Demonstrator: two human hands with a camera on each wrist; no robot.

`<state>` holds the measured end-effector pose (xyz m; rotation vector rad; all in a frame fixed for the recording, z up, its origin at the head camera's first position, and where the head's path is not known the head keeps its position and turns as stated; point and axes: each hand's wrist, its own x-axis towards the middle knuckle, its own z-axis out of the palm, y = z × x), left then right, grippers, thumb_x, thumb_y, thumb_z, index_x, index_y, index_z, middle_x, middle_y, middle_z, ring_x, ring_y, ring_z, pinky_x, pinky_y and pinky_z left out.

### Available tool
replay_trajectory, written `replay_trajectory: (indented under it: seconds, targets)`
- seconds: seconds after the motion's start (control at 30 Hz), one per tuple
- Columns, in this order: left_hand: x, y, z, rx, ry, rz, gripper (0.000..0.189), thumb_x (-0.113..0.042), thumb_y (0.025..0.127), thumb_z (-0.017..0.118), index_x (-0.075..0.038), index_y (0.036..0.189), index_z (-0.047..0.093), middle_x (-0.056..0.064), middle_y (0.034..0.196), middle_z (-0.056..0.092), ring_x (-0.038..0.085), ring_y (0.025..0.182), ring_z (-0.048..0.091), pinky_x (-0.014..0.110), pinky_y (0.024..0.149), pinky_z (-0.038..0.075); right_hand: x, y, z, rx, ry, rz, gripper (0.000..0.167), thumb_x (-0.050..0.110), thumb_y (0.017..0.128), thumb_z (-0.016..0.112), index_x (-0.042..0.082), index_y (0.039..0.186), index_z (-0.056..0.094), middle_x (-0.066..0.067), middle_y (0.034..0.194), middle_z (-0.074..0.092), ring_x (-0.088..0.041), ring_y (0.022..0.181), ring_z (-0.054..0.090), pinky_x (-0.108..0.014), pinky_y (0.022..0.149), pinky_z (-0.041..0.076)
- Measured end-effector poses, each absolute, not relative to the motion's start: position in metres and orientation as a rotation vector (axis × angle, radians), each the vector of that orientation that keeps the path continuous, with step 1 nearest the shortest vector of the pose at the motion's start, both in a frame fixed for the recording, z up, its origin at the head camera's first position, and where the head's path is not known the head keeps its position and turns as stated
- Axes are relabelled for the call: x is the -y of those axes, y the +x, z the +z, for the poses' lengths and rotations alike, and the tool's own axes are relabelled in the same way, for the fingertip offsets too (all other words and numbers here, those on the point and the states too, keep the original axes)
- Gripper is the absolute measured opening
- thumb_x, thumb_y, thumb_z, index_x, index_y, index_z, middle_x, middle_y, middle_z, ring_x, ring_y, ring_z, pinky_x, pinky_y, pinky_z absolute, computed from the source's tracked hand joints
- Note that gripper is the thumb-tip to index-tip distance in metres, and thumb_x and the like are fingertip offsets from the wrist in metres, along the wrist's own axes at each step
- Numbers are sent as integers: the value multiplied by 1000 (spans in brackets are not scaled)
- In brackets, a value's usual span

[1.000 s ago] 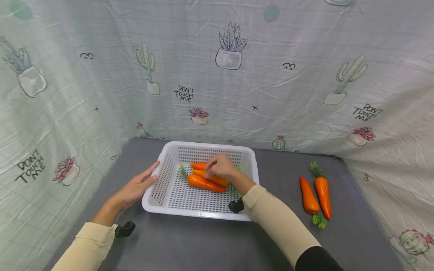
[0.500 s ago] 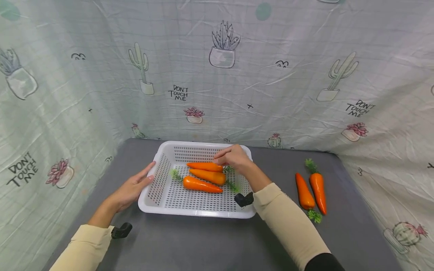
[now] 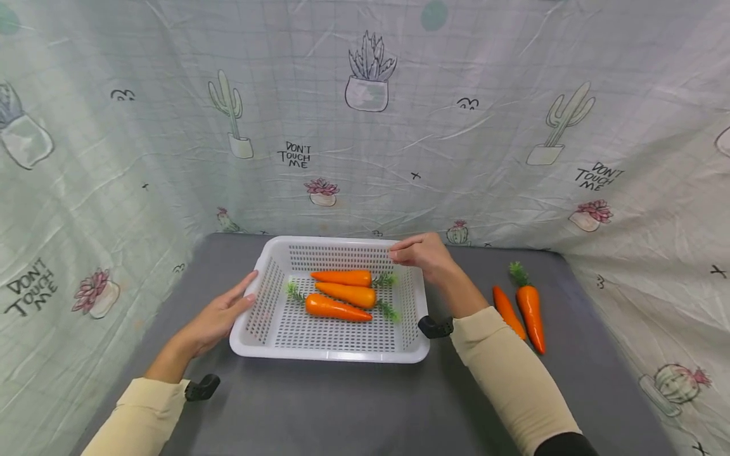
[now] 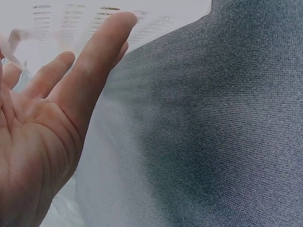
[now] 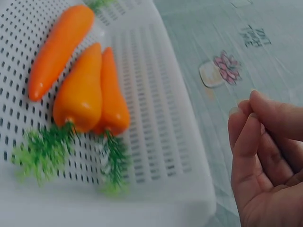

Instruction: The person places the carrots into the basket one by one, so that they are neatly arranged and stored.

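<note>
A white plastic basket (image 3: 327, 356) with slotted walls holds three orange carrots with green tops. The back carrot (image 3: 342, 277) and the middle carrot (image 3: 346, 295) point left, while the front carrot (image 3: 338, 308) points right. My left hand (image 3: 217, 320) rests against the basket's left side, its fingers extended in the left wrist view. Over the back right corner is my right hand (image 3: 424, 254), beyond the carrots and holding nothing. In the right wrist view its fingers (image 5: 246, 146) bend loosely toward the thumb, beside the basket wall.
Two more carrots lie on the grey table (image 3: 319, 411) to the right. One carrot (image 3: 530, 310) has its green top toward the back; the other (image 3: 507, 310) is partly hidden by my right sleeve. A patterned curtain (image 3: 319, 126) encloses the back and sides.
My right hand let go of the back carrot and rose to the right, off the carrots to the basket's back corner. My left hand stays at the left side. The view shifted slightly.
</note>
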<state>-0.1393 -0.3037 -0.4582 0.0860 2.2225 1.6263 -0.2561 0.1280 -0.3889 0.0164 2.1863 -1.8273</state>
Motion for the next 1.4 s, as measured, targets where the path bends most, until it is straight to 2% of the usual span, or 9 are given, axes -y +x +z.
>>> replay_trajectory:
  seconds: [0.13,0.3,0.5,0.93,1.2,1.4]
  targets:
    - [303,-141,-457,-2223,95,1622,73,-44,112,44,-38,168,-2,27,171,19,48,137,54,52,90,59,-144,-256,-387,-2198,18,-1846,27,3,88,80,-8,113,77,0,91,76,-11,78,74,-38,92,61]
    - [304,-140,-458,-2233,94,1614,71,-44,112,43,-38,168,-1,26,172,19,46,137,54,51,91,59,-163,-256,-388,-2222,12,-1830,33,5,90,80,-10,119,74,3,91,76,-10,78,75,-29,80,61]
    - [304,-139,-461,-2261,66,1593,71,-45,112,43,-38,168,0,25,171,22,44,136,56,50,91,59,-186,-255,-390,-2239,54,-1796,40,8,90,80,-10,125,70,7,86,76,-11,83,76,-38,92,61]
    - [303,-140,-461,-2249,59,1603,70,-45,112,42,-39,168,-1,26,172,19,47,138,54,51,91,59,-234,-243,-393,-2273,118,-1774,48,15,95,78,-9,134,65,13,87,76,-12,94,77,-35,97,59]
    - [300,-142,-463,-2233,88,1614,71,-46,112,43,-39,168,0,27,171,20,47,139,52,49,90,60,-268,-228,-400,-2257,218,-1801,43,15,95,78,-5,131,69,15,85,77,-6,87,76,-28,88,60]
    - [301,-142,-464,-2225,111,1630,72,-44,112,43,-36,168,-2,27,172,16,49,141,49,47,91,59,-284,-221,-407,-2254,276,-1839,26,17,91,82,8,115,80,15,87,78,-7,88,76,-28,88,60]
